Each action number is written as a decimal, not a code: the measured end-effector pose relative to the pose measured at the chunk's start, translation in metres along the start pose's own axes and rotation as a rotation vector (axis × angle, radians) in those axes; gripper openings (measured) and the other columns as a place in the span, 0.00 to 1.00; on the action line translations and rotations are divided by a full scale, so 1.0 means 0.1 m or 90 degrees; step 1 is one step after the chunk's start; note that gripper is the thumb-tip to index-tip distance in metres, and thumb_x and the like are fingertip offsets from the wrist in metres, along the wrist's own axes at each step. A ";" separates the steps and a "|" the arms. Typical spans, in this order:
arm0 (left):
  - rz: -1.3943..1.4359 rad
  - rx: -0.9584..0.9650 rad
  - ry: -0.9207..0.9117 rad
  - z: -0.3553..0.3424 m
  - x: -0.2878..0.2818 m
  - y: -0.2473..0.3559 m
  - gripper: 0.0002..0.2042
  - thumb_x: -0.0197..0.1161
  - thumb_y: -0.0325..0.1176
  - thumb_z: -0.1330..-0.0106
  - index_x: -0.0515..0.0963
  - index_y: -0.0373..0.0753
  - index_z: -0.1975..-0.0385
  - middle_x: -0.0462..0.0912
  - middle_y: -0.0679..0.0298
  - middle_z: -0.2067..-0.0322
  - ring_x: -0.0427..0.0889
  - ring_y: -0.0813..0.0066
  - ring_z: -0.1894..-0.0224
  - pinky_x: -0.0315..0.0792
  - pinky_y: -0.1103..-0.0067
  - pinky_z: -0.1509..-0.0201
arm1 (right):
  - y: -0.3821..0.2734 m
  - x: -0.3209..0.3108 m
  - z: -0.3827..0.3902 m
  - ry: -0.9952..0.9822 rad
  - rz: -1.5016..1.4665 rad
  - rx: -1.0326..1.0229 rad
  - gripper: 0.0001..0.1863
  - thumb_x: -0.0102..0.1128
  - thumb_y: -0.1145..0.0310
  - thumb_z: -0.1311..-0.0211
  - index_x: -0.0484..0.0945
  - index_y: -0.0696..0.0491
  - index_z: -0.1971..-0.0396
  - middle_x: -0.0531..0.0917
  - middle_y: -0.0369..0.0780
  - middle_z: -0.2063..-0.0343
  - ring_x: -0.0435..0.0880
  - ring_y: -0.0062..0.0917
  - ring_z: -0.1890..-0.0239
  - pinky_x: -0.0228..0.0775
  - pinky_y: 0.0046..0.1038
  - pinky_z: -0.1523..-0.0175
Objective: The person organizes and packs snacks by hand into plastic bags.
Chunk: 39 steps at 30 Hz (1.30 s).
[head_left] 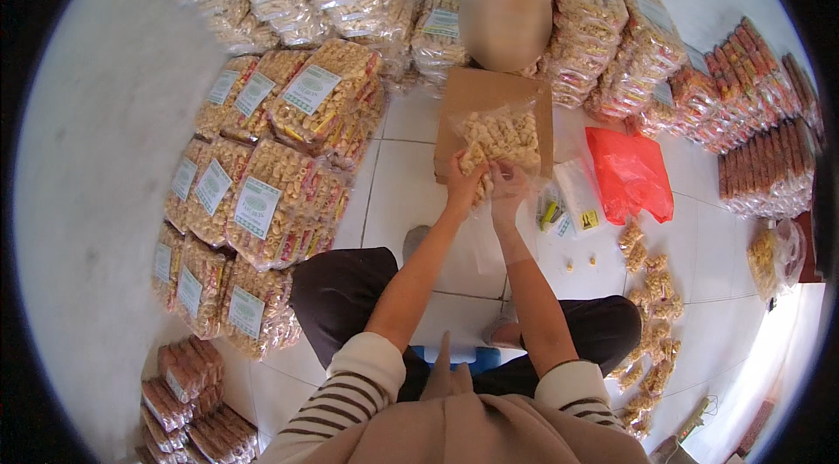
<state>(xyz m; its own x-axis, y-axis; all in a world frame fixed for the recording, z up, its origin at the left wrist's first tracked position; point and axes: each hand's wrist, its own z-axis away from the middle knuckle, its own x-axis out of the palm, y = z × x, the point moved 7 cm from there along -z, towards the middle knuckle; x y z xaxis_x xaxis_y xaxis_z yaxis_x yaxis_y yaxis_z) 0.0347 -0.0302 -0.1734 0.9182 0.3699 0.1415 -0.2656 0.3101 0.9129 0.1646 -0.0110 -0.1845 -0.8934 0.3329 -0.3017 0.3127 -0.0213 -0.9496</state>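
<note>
A clear plastic bag of pale, knobbly snacks lies over a brown cardboard box in front of me. My left hand is closed on the bag's near left edge, beside some snacks in its lower corner. Close by, my right hand pinches the loose plastic on the near right side, and film covers part of its fingers. Both hands are almost touching. Below them a strip of see-through film hangs down. Exactly how the fingertips grip the plastic is too small to make out.
Labelled snack packs are stacked at left, with more along the far wall. A red plastic bag, flat clear bags and a small green item lie right of the box. Small snack packets trail beside my right knee.
</note>
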 end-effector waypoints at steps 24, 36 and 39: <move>-0.026 -0.026 -0.021 -0.22 -0.02 -0.19 0.36 0.71 0.46 0.51 0.60 0.40 0.44 0.71 0.58 0.53 0.74 0.69 0.54 0.73 0.74 0.55 | -0.26 -0.25 0.42 -0.349 0.053 -0.148 0.30 0.55 0.75 0.44 0.57 0.53 0.41 0.62 0.45 0.42 0.66 0.38 0.44 0.59 0.35 0.40; -0.050 0.114 -0.032 -0.05 0.07 -0.18 0.45 0.67 0.41 0.47 0.42 0.46 0.34 0.65 0.54 0.44 0.70 0.69 0.47 0.69 0.78 0.49 | -0.18 -0.01 0.41 -0.252 0.082 -0.125 0.32 0.52 0.71 0.41 0.50 0.55 0.38 0.56 0.46 0.37 0.57 0.38 0.37 0.52 0.34 0.36; -0.068 0.110 -0.024 0.10 0.04 -0.06 0.43 0.64 0.39 0.43 0.41 0.48 0.33 0.60 0.54 0.40 0.66 0.67 0.43 0.65 0.76 0.43 | -0.32 0.11 0.39 -0.246 -0.031 -0.038 0.32 0.49 0.70 0.39 0.49 0.56 0.37 0.59 0.49 0.39 0.57 0.40 0.36 0.51 0.33 0.35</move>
<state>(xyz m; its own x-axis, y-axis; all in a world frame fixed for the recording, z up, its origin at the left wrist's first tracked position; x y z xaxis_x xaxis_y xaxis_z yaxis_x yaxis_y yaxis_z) 0.0423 -0.0391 -0.1748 0.9497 0.3090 0.0517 -0.1146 0.1891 0.9753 0.1325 -0.0438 -0.1607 -0.9599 -0.0480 -0.2763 0.2743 0.0441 -0.9606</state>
